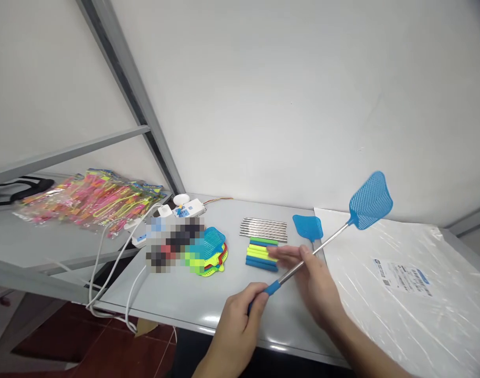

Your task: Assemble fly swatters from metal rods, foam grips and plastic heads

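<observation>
A blue fly swatter [371, 200] with a silver metal rod slants up to the right across the table. My left hand [240, 320] is wrapped round its blue handle. Beside the rod is my right hand [316, 283], fingers stretched out, thumb close to the metal; whether it touches I cannot tell. Behind that hand lies a second fly swatter with a blue head [307, 227]. Green, yellow and blue handle tubes [261, 254] lie near my right fingertips. Several metal rods [263, 229] are lined up behind them. Left of these sits a stack of coloured swatter heads [210, 252].
A white plastic bag [405, 252] with a label covers the table's right side. White power strips [189, 209] and cables [106, 273] lie at the left. Bagged colourful items [102, 199] rest beyond the grey metal post [145, 115]. A blurred patch hides something beside the heads.
</observation>
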`<state>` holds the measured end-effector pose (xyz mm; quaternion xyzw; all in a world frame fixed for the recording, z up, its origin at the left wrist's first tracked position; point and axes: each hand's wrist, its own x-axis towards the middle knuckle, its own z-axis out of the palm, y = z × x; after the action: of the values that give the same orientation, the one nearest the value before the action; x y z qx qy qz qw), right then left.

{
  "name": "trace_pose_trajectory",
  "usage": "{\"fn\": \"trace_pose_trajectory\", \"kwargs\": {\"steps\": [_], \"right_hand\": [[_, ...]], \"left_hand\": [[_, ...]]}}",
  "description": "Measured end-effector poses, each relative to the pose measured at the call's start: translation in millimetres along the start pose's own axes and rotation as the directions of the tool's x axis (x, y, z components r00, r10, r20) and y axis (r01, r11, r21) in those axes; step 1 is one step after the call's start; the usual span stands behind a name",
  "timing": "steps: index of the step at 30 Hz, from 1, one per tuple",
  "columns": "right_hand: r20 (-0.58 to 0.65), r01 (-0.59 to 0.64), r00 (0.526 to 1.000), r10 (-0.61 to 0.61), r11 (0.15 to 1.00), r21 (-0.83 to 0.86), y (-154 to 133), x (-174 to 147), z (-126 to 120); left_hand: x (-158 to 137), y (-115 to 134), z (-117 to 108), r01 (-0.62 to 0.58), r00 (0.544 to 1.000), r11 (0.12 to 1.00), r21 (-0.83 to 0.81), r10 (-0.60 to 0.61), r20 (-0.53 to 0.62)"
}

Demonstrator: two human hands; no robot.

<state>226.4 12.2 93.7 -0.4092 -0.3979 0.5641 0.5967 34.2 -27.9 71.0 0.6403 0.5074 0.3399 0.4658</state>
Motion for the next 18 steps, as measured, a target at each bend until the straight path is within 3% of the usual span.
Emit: {"fn": "trace_pose_trajectory", "kwargs": {"steps": [2, 5, 10, 12, 15, 18], "right_hand": [[0.088, -0.086, 0.992, 0.091, 0.994, -0.061, 7.1, -7.0, 5.0], [0.094, -0.15, 0.983, 0.158, 0.985, -0.082, -0.6, -0.1, -10.1], [-0.168, -0.061, 0.982, 0.089, 0.984, 0.166, -22.0, 30.4, -35.2], [-0.227, 0.015, 0.974, 0.028, 0.983, 0.184, -19.5, 34.0, -29.0], [-0.227, 0.082, 0.972, -0.063, 0.994, 0.078, -2.7, 24.6, -6.4], [-0.155, 0.013, 0.988, -0.011, 1.0, 0.015, 15.0, 9.7, 12.5]], "left_hand": [[-0.3, 2.2, 4.1, 0.018, 0.999, 0.998, -0.058, -0.02, -0.027], [-3.4, -1.9, 2.2, 0.097, 0.993, 0.987, -0.125, -0.105, -0.059], [-3.8, -17.7, -8.7, 0.214, 0.977, 0.962, -0.167, -0.213, 0.024], [-1.6, -20.9, -8.4, 0.232, 0.973, 0.953, -0.194, -0.228, 0.045], [1.8, -18.3, -0.1, 0.233, 0.972, 0.94, -0.25, -0.229, 0.047], [4.7, -11.2, 12.1, 0.237, 0.971, 0.918, -0.318, -0.229, 0.064]]}}
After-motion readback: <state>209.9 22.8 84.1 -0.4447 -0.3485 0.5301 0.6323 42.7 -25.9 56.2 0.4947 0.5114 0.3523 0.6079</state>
